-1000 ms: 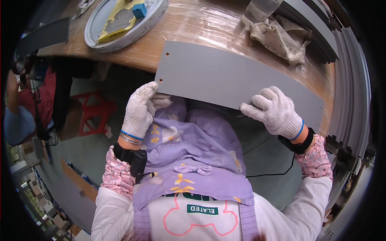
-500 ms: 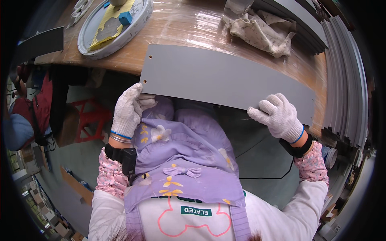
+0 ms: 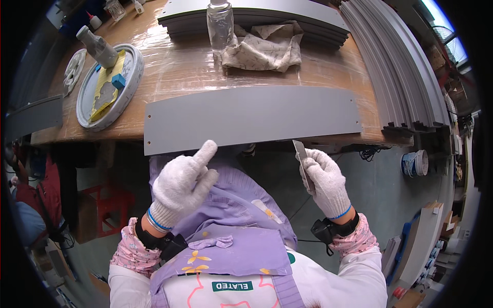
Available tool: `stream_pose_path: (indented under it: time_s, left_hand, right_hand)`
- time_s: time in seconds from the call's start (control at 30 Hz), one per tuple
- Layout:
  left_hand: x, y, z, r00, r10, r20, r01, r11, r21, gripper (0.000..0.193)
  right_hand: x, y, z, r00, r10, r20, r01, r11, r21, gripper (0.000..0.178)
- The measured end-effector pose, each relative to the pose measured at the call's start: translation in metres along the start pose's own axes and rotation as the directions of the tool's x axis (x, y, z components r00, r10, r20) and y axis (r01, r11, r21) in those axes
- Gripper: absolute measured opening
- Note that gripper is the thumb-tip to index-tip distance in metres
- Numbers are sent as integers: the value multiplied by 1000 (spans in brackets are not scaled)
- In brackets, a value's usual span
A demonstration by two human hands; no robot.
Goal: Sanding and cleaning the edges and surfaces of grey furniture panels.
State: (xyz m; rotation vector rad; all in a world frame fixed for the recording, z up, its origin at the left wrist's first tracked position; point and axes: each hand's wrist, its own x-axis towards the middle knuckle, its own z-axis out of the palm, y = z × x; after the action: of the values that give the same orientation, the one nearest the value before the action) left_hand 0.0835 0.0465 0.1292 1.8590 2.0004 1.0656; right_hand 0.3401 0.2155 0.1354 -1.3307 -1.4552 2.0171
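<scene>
A long grey panel (image 3: pixel 251 115) lies flat at the table's near edge, with small holes at both ends. My left hand (image 3: pixel 184 180), in a white knit glove, is just in front of its near edge toward the left end. Its index finger stretches out, the thumb stands apart, and nothing is held. In my gloved right hand (image 3: pixel 326 179), near the panel's right half, is a thin, flat grey scraper-like blade (image 3: pixel 305 165). The fingers close on it and its tip points up toward the panel's edge.
A round white lid (image 3: pixel 134 92) carries a bottle (image 3: pixel 97 47), a yellow sheet (image 3: pixel 110 84) and a blue block (image 3: pixel 118 81). Behind the panel are a crumpled cloth (image 3: pixel 267 50), a clear bottle (image 3: pixel 220 28) and stacked panels (image 3: pixel 257 15). More long panels (image 3: pixel 393 61) stand at right.
Both hands have come off the panel's near edge and moved closer together. The blade now shows plainly in my right hand. The view has shifted, showing more of the table's far side.
</scene>
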Motion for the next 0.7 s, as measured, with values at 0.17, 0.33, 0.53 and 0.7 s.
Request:
stream_pose_path:
  time_s: [0.17,0.33,0.53,0.7]
  left_hand:
    - [35,50,50,880,292,374,-321,947,16,65]
    - [42,70,91,804,245,542,-368,921,130,60]
    - [25,32,124,839,189,511,-321,929,182,31]
    - [30,26,102,848,143,511,-229,967,110,19]
  right_hand:
    - [-24,5,4,1000,-23,10,22,999,37,25]
    - [-53,22,-11,1000,-15,-26,14,999,-48,24]
    - [-61,59,-54,989,101,-105,-93,993,74,22]
    - [-36,73,-76,929,-1,-371,11,1000,26,17]
